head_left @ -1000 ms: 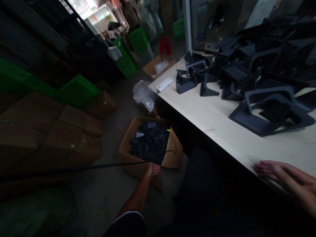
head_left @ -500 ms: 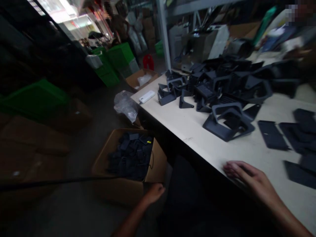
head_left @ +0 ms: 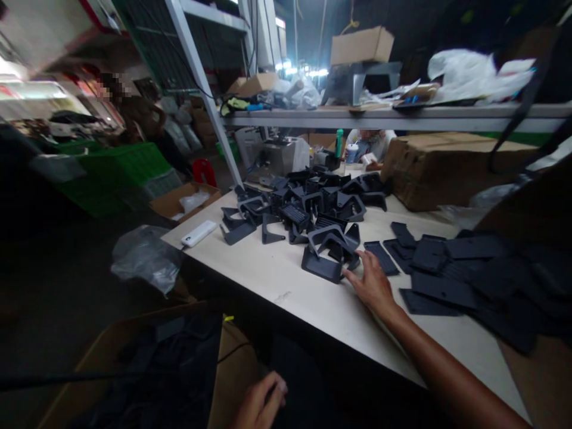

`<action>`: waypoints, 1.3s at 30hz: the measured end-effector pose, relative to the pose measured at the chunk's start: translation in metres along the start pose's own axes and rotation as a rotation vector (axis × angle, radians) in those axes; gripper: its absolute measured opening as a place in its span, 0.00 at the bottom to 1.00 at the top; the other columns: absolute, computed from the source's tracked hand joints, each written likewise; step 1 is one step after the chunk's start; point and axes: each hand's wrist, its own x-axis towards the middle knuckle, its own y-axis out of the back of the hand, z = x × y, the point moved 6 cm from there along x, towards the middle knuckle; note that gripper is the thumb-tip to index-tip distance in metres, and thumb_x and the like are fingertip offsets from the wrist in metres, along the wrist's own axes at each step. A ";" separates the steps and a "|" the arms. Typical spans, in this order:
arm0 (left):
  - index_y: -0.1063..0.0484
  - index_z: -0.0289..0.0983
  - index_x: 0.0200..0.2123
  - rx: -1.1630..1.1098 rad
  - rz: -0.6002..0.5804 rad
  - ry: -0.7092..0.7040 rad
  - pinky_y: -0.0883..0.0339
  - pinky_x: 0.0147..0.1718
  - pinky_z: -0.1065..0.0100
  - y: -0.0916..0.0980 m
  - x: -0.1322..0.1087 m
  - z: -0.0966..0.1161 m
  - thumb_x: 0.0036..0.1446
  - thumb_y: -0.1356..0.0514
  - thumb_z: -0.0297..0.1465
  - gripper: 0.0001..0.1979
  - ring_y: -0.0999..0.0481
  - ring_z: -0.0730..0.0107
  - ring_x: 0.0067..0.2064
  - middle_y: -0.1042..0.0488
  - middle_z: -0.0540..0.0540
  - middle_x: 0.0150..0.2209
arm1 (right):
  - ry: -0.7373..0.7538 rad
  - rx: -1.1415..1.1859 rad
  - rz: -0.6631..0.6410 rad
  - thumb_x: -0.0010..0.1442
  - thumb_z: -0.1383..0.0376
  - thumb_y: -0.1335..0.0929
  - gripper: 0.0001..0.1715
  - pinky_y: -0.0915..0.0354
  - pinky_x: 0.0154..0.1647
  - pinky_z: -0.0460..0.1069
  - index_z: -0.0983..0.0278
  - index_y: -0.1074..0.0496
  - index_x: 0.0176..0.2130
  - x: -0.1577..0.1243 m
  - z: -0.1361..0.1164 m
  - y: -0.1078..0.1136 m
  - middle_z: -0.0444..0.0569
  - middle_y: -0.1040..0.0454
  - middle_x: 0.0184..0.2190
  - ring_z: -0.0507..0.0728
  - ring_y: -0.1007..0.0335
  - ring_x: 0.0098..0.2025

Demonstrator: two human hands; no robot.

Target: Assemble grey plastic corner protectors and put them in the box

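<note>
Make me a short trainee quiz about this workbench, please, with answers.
1. True or false: the left hand lies on top of the table.
2. Which item lies near the table's far left corner?
a) a red mug
b) a white device
c) a pair of scissors
3. Fill in: the ____ hand is at the dark frame nearest the table's front edge.

Key:
1. False; it is off the tabletop, near the open cardboard box.
2. b, the white device.
3. Right hand.

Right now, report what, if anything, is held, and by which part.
Right hand is at the right edge of the dark frame; grip unclear. Left hand holds nothing visible.
</note>
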 end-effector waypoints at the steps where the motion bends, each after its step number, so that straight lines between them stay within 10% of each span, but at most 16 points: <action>1: 0.24 0.46 0.38 -0.007 -0.026 -0.033 0.32 0.51 0.61 -0.005 0.002 0.011 0.57 0.49 0.65 0.31 0.22 0.52 0.47 0.19 0.45 0.39 | -0.020 0.012 -0.020 0.64 0.52 0.31 0.40 0.40 0.67 0.66 0.62 0.39 0.69 0.003 0.000 -0.009 0.63 0.38 0.68 0.71 0.38 0.68; 13: 0.24 0.43 0.46 0.080 -0.123 -0.345 0.34 0.48 0.64 -0.043 0.040 0.126 0.69 0.47 0.52 0.22 0.23 0.58 0.46 0.20 0.45 0.43 | 0.062 0.236 -0.235 0.62 0.59 0.28 0.39 0.36 0.66 0.61 0.62 0.34 0.69 0.001 -0.033 -0.052 0.63 0.40 0.71 0.69 0.32 0.66; 23: 0.31 0.41 0.53 0.056 0.313 -0.452 0.27 0.48 0.59 0.037 0.103 0.149 0.61 0.38 0.47 0.22 0.18 0.57 0.46 0.23 0.38 0.57 | 0.268 0.358 -0.243 0.67 0.64 0.31 0.29 0.24 0.54 0.54 0.60 0.30 0.66 -0.043 -0.043 -0.042 0.54 0.24 0.61 0.58 0.20 0.51; 28: 0.34 0.39 0.60 0.302 0.455 -0.460 0.27 0.52 0.54 0.068 0.145 0.146 0.59 0.36 0.40 0.28 0.19 0.51 0.54 0.25 0.36 0.61 | 0.252 0.137 -0.149 0.66 0.63 0.31 0.30 0.36 0.69 0.63 0.62 0.29 0.66 -0.053 -0.011 -0.005 0.59 0.28 0.65 0.65 0.31 0.66; 39: 0.21 0.38 0.49 0.731 0.336 -0.761 0.35 0.65 0.50 0.045 0.213 0.184 0.54 0.33 0.36 0.19 0.26 0.44 0.63 0.26 0.35 0.62 | -0.070 -0.466 0.012 0.55 0.63 0.23 0.50 0.57 0.73 0.74 0.59 0.38 0.72 -0.064 0.134 0.142 0.61 0.49 0.76 0.77 0.59 0.76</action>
